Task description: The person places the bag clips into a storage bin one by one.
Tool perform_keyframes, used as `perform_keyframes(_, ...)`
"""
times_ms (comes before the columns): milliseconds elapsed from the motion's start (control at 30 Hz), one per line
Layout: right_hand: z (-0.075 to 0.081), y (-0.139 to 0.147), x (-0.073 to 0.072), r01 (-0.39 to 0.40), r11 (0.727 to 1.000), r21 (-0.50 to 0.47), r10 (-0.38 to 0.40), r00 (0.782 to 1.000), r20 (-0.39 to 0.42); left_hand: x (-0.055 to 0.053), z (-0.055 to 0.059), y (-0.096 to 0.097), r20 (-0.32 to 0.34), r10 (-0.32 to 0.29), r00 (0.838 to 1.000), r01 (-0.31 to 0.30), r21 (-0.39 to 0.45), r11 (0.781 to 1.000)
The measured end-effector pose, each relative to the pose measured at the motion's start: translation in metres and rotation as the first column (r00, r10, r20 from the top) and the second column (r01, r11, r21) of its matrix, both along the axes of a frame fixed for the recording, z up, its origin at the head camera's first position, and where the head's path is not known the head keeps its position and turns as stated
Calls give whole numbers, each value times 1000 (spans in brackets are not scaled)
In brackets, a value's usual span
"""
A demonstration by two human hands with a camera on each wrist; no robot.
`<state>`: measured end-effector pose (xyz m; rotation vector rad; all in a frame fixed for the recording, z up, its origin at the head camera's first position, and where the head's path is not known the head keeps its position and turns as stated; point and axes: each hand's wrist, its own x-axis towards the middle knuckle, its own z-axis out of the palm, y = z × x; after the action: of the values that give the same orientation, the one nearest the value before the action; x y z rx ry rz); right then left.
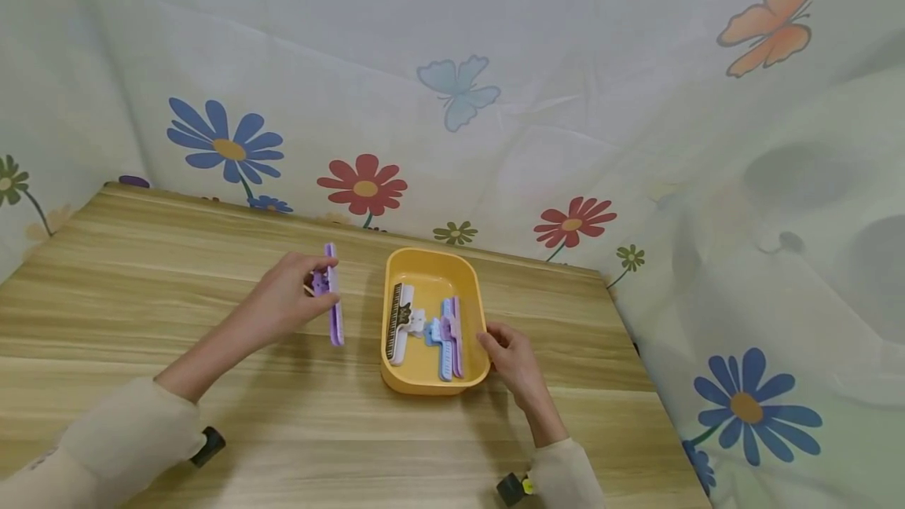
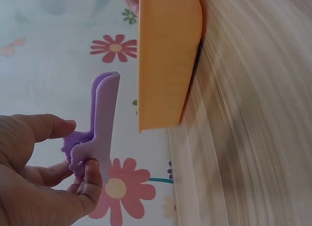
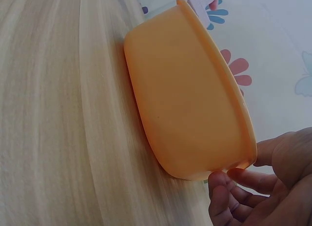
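My left hand (image 1: 290, 294) pinches a purple clip (image 1: 335, 313) by its shaped handles, holding it up to the left of the yellow bin (image 1: 394, 380). The clip's long jaw points away from the fingers in the left wrist view, where the purple clip (image 2: 105, 109) is seen from its end. My right hand (image 1: 512, 353) grips the bin's right rim, thumb on top and fingers under the edge, as the right wrist view of the bin (image 3: 190, 99) also shows. Inside the bin lie a black-and-white clip (image 1: 396, 324), a white clip (image 1: 405, 342), a blue clip (image 1: 445, 364) and a purple-pink clip (image 1: 456, 336).
The bin stands on a wood-grain table (image 1: 339, 446). Behind it hangs a pale cloth (image 1: 495, 14) printed with flowers and butterflies. A small dark purple object (image 1: 134, 181) sits at the table's far left corner.
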<state>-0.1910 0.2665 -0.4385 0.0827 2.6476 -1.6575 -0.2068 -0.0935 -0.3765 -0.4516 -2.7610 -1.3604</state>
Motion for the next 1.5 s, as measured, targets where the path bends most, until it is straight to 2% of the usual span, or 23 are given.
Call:
perform_keyframes(367, 1, 0, 0, 4, 1000, 5, -4, 1000, 1, -3, 4, 17, -18, -19, 1000, 19, 12, 1000)
perform_keyframes(600, 0, 0, -1, 1, 1000, -4, -1, 1000, 1, -4, 7, 27, 3, -35, 999, 35, 16, 999)
perform_keyframes(767, 0, 1, -2, -4, 1000, -7, 4, 1000, 0, -4, 9, 35, -9, -50, 999, 50, 21, 999)
perform_keyframes(900, 1, 0, -1, -17, 1000, -8, 17, 1000, -9, -5, 10, 40, 14, -53, 998, 53, 13, 999)
perform_keyframes(1000, 2, -1, 0, -26, 1000, -8, 26, 1000, -18, -6, 11, 45, 33, -59, 998, 59, 9, 998)
perform_keyframes(1500, 0, 0, -1, -4, 1000, 4, 4, 1000, -2, -13, 10, 64, 22, -101, 995, 101, 8, 995)
